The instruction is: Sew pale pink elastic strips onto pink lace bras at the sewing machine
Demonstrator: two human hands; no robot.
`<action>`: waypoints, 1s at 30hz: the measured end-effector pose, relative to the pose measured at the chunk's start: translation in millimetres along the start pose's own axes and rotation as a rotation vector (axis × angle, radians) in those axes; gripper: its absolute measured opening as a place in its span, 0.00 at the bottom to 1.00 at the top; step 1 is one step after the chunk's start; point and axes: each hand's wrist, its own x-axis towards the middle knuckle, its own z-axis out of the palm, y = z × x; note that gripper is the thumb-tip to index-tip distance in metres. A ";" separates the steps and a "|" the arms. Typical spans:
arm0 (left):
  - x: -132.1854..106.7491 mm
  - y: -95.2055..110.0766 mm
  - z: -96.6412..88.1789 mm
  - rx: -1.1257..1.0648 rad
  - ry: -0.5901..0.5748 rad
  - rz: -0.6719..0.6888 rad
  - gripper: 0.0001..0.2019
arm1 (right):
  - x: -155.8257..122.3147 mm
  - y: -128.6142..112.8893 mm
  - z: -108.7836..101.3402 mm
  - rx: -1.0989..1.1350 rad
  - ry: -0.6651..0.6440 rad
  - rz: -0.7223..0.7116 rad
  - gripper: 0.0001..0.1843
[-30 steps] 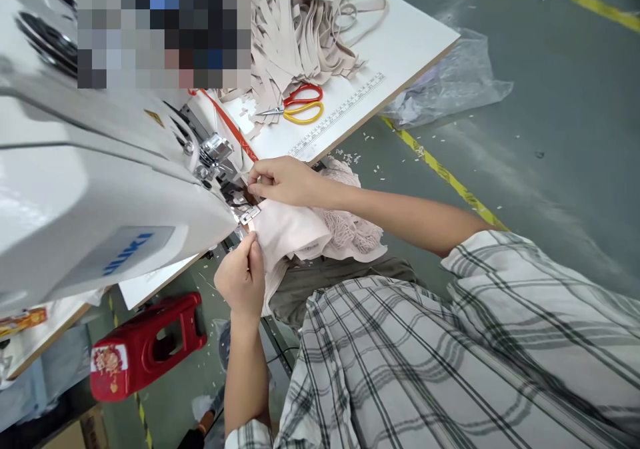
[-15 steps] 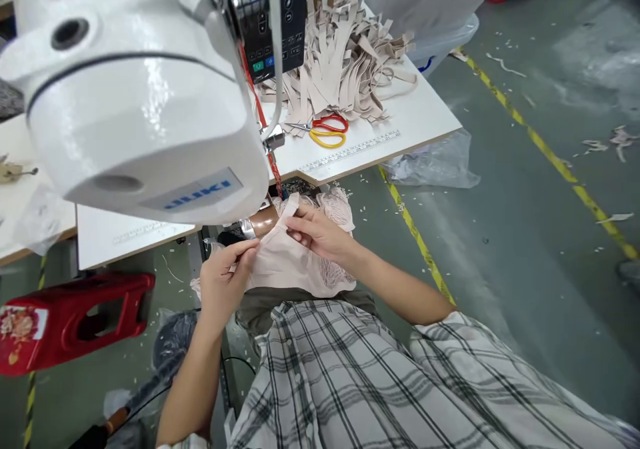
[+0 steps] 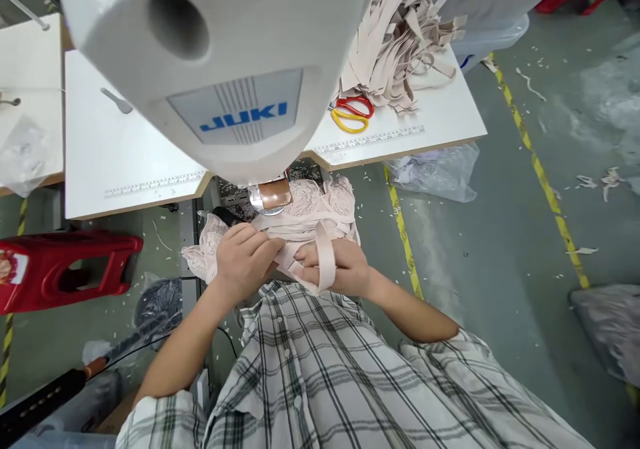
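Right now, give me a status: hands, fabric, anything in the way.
Left hand and right hand both gripping the pink lace garment and its strap. Garment sits below the sewing machine head. Nothing blocking the hands.

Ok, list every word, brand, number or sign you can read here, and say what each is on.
"JUKI": blue letters on the grey plate of the white sewing machine head.
Printed ruler scales along the white table's front edge and the right table edge: numbers too small to read.
Red stool label: blurred, unreadable.

Hands drew garment (image 3: 305, 219) toward lap
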 end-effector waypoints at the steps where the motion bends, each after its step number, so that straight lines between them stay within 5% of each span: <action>1: -0.4 0.5 -1.4 0.005 0.029 0.008 0.05 | -0.6 -1.1 0.4 -0.006 0.020 -0.009 0.08; 7: 0.6 2.1 -5.7 -0.001 0.094 0.054 0.04 | 2.9 1.3 1.5 -0.041 0.057 -0.141 0.08; 15: -6.1 -3.7 -7.5 -0.147 0.081 0.169 0.09 | 10.9 -0.4 -1.0 -0.093 0.150 -0.529 0.06; 30: -7.4 -1.4 -11.3 -0.243 0.147 0.238 0.04 | 13.8 -4.8 5.0 0.082 0.169 -0.571 0.04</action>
